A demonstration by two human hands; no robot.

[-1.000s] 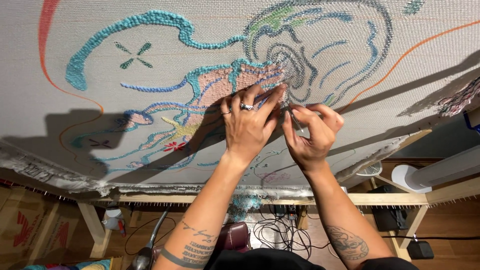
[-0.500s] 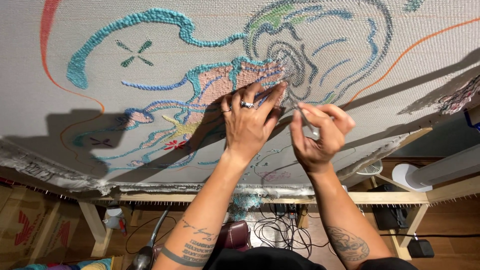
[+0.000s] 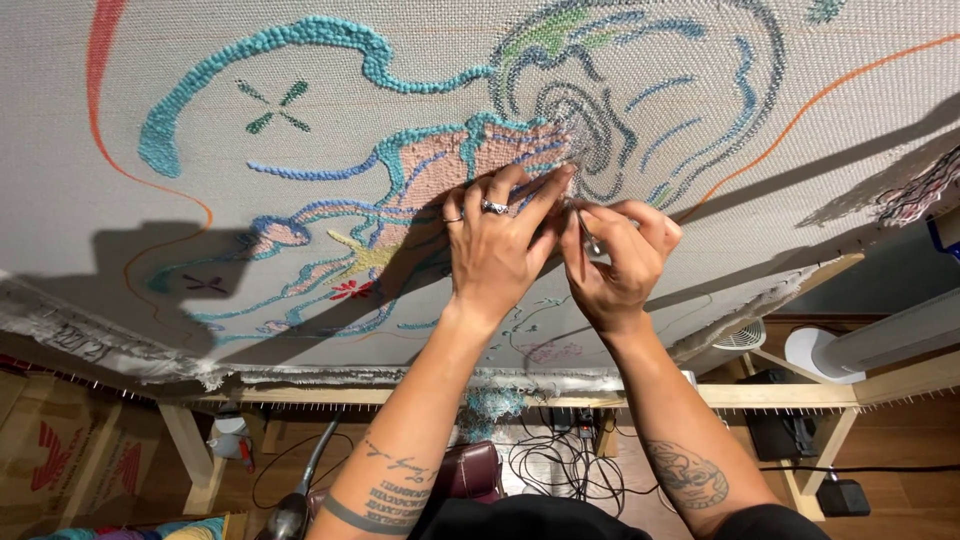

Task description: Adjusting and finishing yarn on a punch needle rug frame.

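Left hand: left hand (image 3: 497, 250) lies flat with fingers extended and close together, pressing the stretched grey woven canvas (image 3: 400, 140); it grips nothing.
Right hand: right hand (image 3: 618, 262) is curled narrow, pinching a small slim metal tool (image 3: 590, 240) at the fabric.
Work area: fingertips meet at the pink tufted yarn patch (image 3: 480, 165), outlined in teal loops.
Support: bare wooden frame (image 3: 780, 395) carries the canvas.
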